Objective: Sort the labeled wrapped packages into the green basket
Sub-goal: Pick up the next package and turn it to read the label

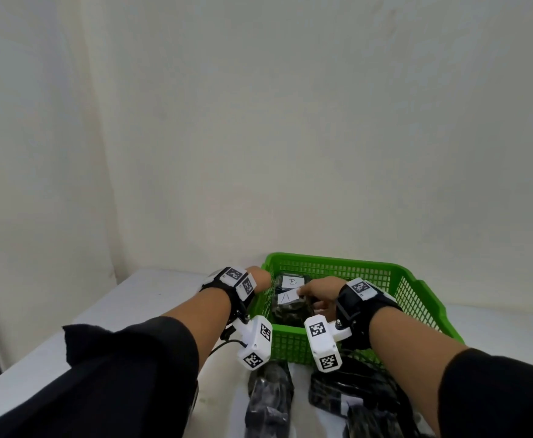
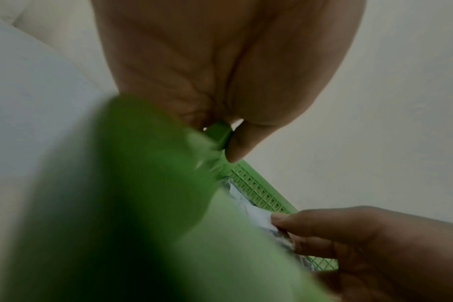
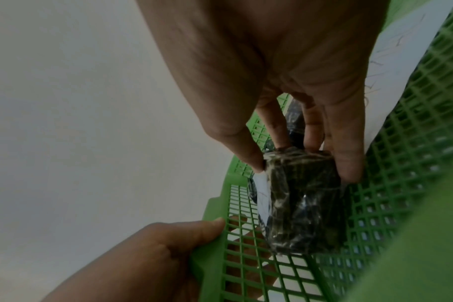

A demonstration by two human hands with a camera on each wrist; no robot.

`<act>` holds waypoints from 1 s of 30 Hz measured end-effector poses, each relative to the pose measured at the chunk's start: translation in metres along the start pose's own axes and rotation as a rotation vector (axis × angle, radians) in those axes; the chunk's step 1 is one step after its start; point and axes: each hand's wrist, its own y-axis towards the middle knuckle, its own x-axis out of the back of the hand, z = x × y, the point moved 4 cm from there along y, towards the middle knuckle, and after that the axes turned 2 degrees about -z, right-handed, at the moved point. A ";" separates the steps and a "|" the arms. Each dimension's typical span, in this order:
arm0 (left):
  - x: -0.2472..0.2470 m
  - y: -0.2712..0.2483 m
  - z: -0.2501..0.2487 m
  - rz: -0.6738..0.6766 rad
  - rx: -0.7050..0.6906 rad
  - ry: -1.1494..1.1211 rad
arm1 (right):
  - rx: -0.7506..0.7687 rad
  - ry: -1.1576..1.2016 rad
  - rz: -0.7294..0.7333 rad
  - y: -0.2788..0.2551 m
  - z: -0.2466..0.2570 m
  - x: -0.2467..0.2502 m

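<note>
A green mesh basket (image 1: 417, 298) stands on the white table. Inside it lie two dark wrapped packages with white labels: one marked B (image 1: 292, 282) at the back, one marked A (image 1: 287, 306) in front of it. My right hand (image 1: 317, 292) reaches into the basket and grips package A (image 3: 303, 202) between thumb and fingers, low over the basket floor. My left hand (image 1: 260, 278) grips the basket's left rim (image 2: 220, 134), thumb inside; it also shows as the left hand (image 3: 168, 249) in the right wrist view.
Several more dark wrapped packages (image 1: 270, 399) lie on the table in front of the basket, with another package (image 1: 353, 390) to their right. A white wall rises close behind. Bare table (image 1: 151, 298) extends left of the basket.
</note>
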 end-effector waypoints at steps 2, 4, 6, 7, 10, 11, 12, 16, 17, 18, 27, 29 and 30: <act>-0.003 0.001 -0.001 0.013 -0.056 0.110 | 0.011 -0.006 0.003 0.004 0.000 -0.003; -0.005 0.005 -0.003 -0.008 -0.124 0.228 | 0.018 -0.034 -0.007 0.006 0.001 -0.002; -0.004 0.003 -0.004 -0.007 -0.164 0.324 | 0.009 -0.095 -0.023 0.005 0.002 0.001; -0.005 0.007 -0.003 -0.011 -0.178 0.325 | 0.002 -0.127 -0.033 0.005 0.001 0.003; -0.008 0.007 -0.001 -0.008 -0.168 0.248 | 0.004 -0.162 -0.049 0.006 0.000 0.005; -0.009 0.008 -0.001 -0.002 -0.170 0.261 | -0.001 -0.156 -0.045 0.007 -0.001 0.005; -0.009 0.007 -0.002 -0.002 -0.170 0.261 | 0.001 -0.159 -0.034 0.008 0.000 0.005; -0.010 0.005 -0.001 -0.022 -0.180 0.258 | 0.005 -0.174 0.034 0.012 0.002 -0.004; -0.010 0.005 -0.001 -0.030 -0.178 0.265 | -0.008 -0.177 0.050 0.014 0.001 -0.006; -0.011 0.004 -0.001 -0.031 -0.177 0.259 | -0.014 -0.176 0.050 0.015 0.000 -0.007; -0.013 0.006 -0.002 -0.061 -0.241 0.334 | -0.027 -0.165 -0.026 0.012 0.001 -0.004; -0.014 0.009 -0.001 -0.075 -0.236 0.316 | -0.036 -0.161 -0.008 0.014 0.001 -0.007; -0.015 0.009 -0.001 -0.081 -0.227 0.311 | -0.032 -0.164 -0.008 0.015 0.001 -0.007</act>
